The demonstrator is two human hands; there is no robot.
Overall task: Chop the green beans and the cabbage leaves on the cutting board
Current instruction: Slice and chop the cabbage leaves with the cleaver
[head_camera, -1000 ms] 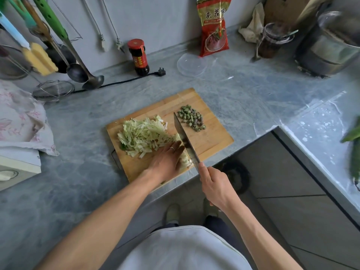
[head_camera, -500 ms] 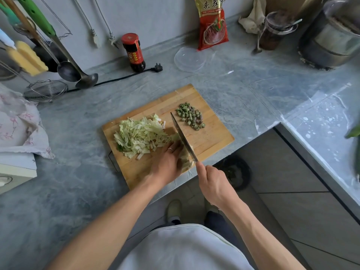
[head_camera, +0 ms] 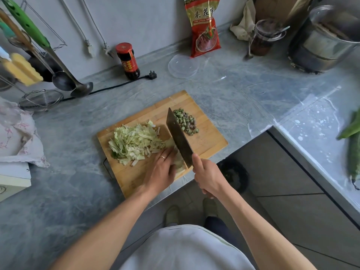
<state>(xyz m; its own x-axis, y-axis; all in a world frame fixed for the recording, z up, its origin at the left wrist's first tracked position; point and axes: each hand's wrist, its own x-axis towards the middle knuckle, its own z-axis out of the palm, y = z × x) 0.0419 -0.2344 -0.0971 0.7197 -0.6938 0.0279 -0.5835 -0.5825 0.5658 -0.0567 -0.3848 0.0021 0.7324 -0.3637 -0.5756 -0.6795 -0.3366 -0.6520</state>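
A wooden cutting board [head_camera: 210, 144] lies at the counter's front edge. On its left half sits a heap of shredded cabbage [head_camera: 134, 142]. A small pile of chopped green bean pieces [head_camera: 186, 121] lies on the far right part. My left hand [head_camera: 162, 170] presses down on the uncut cabbage leaves [head_camera: 179, 164] near the board's front edge, fingers curved over them. My right hand [head_camera: 206, 175] grips the handle of a cleaver [head_camera: 178, 137], whose broad blade is tilted up and shows its flat side, just right of my left fingers.
A dark sauce bottle [head_camera: 127, 60], a plug and cable [head_camera: 151, 75], a clear plastic lid [head_camera: 183, 65] and a red packet [head_camera: 204, 26] stand behind the board. Ladles [head_camera: 78, 88] and a strainer [head_camera: 41, 99] hang at left; a jar [head_camera: 266, 38] and steel pot [head_camera: 323, 39] at right. A cucumber [head_camera: 353, 152] lies far right.
The cleaver's blade has lifted and tilted from edge-on to showing its flat side. My left hand stays on the cabbage leaves; the camera shifted slightly.
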